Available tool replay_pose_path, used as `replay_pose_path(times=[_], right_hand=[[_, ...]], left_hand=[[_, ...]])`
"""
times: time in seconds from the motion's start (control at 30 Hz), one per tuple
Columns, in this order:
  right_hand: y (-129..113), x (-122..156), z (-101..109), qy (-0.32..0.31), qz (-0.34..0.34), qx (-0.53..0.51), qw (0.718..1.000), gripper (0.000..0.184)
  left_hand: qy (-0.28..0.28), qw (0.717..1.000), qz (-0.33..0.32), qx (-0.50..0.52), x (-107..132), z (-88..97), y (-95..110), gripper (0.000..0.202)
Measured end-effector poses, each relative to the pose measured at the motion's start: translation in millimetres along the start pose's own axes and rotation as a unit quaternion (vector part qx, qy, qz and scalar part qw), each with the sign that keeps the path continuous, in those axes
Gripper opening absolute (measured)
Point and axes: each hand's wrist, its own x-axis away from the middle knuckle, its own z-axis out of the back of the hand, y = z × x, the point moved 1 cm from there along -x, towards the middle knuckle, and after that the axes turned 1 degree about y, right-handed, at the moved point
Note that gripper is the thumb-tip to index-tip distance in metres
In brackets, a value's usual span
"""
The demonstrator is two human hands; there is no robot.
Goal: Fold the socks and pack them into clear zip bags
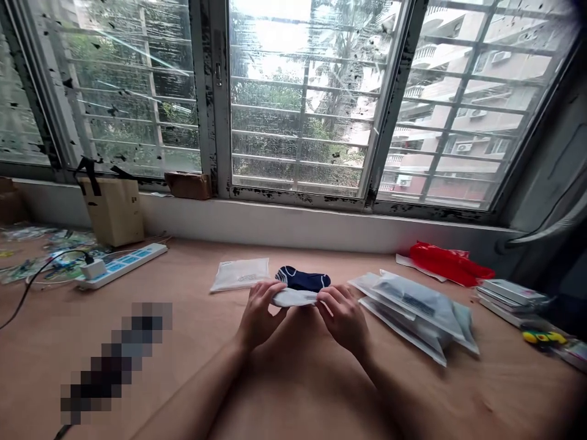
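Left hand [259, 316] and right hand [343, 318] pinch white sock [293, 297] mid-desk [197, 330]; navy sock [302, 279] touching, at 12 o'clock. Both look light, soft, limp; best held by edges. Plastic packs [413, 308] at 3 o'clock.

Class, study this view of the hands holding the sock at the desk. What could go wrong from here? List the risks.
The navy-and-white sock is held by the fingers of the left hand and right hand alone, so it might slip free. The stacked plastic-bagged packages lie just beside the right hand and could be nudged out of place. The flat white packet sits close to the sock and could get knocked too.
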Motion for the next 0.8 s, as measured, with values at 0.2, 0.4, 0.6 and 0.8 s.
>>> replay_pose_path(times=[0.2, 0.4, 0.6, 0.8], right_hand=[[17, 6, -8, 0.027, -0.104, -0.008, 0.994, 0.017], [35, 14, -12, 0.065, -0.260, -0.158, 0.950, 0.020], [23, 15, -12, 0.043, -0.222, -0.206, 0.952, 0.018], [-1, 14, -21, -0.016, -0.150, -0.218, 0.964, 0.018]], left_hand=[[-0.011, 0.982, 0.132, 0.137, 1, -1.7, -8, 0.017], [-0.022, 0.946, 0.235, 0.222, 3, -10.0, -38, 0.033], [0.106, 0.978, 0.174, 0.040, 2, 1.9, -34, 0.055], [-0.048, 0.985, -0.136, -0.090, 1, 5.2, 12, 0.028]])
